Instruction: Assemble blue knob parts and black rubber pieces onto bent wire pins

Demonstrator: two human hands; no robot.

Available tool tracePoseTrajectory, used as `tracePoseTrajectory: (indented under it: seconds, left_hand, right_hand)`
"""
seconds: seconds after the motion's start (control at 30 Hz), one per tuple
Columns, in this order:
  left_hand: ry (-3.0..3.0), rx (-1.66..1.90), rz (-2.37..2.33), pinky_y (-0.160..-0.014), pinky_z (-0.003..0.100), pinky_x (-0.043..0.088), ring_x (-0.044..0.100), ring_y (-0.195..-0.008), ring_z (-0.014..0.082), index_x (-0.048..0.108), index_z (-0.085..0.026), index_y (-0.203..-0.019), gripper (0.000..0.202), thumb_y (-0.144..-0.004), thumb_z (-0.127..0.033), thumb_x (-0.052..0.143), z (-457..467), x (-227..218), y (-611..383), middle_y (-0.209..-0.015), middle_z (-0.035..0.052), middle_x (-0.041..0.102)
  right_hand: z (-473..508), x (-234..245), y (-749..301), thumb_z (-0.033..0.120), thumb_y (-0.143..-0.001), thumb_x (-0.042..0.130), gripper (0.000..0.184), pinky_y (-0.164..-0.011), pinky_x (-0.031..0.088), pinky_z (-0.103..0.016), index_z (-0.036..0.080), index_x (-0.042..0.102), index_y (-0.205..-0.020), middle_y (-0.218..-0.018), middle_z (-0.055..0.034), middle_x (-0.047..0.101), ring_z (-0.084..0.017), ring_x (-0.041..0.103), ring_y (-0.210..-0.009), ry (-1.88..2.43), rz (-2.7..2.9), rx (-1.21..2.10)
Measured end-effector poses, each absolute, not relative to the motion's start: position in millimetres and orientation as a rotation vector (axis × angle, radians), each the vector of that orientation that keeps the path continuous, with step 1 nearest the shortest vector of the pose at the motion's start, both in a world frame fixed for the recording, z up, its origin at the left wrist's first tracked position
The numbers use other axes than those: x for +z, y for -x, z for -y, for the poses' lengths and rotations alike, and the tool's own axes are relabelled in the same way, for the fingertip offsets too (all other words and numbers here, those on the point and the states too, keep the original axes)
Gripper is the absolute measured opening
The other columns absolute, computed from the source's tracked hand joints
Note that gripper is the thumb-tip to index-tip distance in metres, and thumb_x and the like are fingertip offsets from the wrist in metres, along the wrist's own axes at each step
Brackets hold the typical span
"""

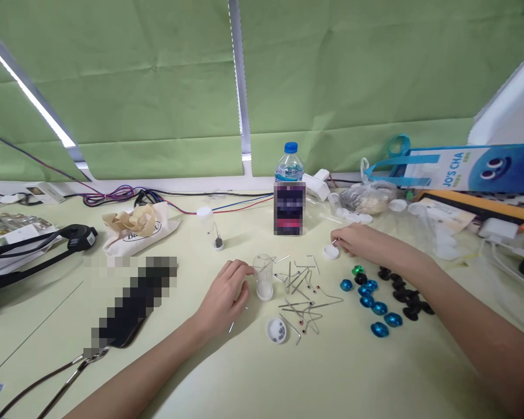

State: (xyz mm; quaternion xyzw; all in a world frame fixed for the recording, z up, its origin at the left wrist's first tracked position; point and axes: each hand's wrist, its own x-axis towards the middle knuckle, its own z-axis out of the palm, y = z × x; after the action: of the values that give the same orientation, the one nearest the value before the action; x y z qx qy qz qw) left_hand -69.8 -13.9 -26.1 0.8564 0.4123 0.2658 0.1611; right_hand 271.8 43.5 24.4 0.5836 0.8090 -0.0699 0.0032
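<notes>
My left hand rests on the table with loosely curled fingers, its index fingertip at the side of a clear plastic tube that stands upright. Thumb and index finger are apart. Farther right, my right hand pinches a thin metal piece just above a small white cap. Bent metal hex keys lie scattered between the hands, some with small coloured ends. In front of the tube, a white lid holds several small dark grey bits.
Blue metallic knob-like parts and black ones lie under my right forearm. A capped clear tube, a water bottle, a cloth pouch and a black strapped case stand or lie around. Plastic bags sit at the back right.
</notes>
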Motion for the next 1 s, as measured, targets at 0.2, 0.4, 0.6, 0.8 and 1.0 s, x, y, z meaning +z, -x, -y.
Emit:
tracePoseTrajectory:
  seconds: [0.2, 0.4, 0.6, 0.8, 1.0]
  left_hand:
    - [-2.42, 0.722, -1.304, -0.08, 0.037, 0.043, 0.05, -0.092, 0.023, 0.052, -0.02, -0.098, 0.027, -0.085, -0.004, 0.034, 10, -23, 72, -0.1, 0.0068, 0.056]
    - [-2.413, 0.699, -1.368, -0.082, 0.038, 0.044, 0.049, -0.095, 0.0223, 0.052, -0.019, -0.098, 0.022, -0.086, -0.007, 0.038, 4, -23, 74, -0.101, 0.0059, 0.056]
    - [-2.416, 0.658, -1.344, -0.08, 0.039, 0.047, 0.05, -0.091, 0.0221, 0.056, -0.021, -0.094, 0.018, -0.086, -0.011, 0.042, 2, -24, 76, -0.099, 0.0056, 0.058]
    - [-2.434, 0.699, -1.302, -0.074, 0.039, 0.048, 0.052, -0.088, 0.0231, 0.061, -0.022, -0.091, 0.016, -0.086, -0.016, 0.046, 3, -24, 74, -0.095, 0.0062, 0.06]
    - [-2.5, 0.993, -1.307, -0.074, 0.033, 0.048, 0.054, -0.087, 0.0193, 0.056, -0.02, -0.094, 0.013, -0.088, -0.013, 0.047, 4, -24, 75, -0.093, 0.0053, 0.057]
  right_hand:
    - [-46, 25, -275, 0.007, -0.067, 0.045, 0.015, -0.051, 0.019, -0.028, 0.02, 0.04, -0.062, -0.059, 0.0008, 0.045, -0.013, 0.04, -0.053, -1.788, -2.521, -0.19]
    - [-51, 21, -278, 0.009, -0.074, 0.043, 0.015, -0.052, 0.024, -0.027, 0.02, 0.045, -0.065, -0.059, 0.0003, 0.051, -0.014, 0.047, -0.053, -1.767, -2.525, -0.222]
    - [-56, 19, -279, 0.015, -0.079, 0.044, 0.017, -0.052, 0.024, -0.027, 0.02, 0.046, -0.064, -0.058, -0.0003, 0.051, -0.015, 0.048, -0.054, -1.735, -2.535, -0.219]
    - [-55, 21, -275, 0.012, -0.077, 0.043, 0.014, -0.052, 0.024, -0.026, 0.019, 0.046, -0.066, -0.064, -0.0007, 0.054, -0.014, 0.051, -0.056, -1.719, -2.561, -0.204]
    - [-53, 22, -273, 0.012, -0.076, 0.044, 0.014, -0.052, 0.024, -0.026, 0.019, 0.045, -0.064, -0.062, -0.0004, 0.053, -0.014, 0.049, -0.055, -1.712, -2.585, -0.201]
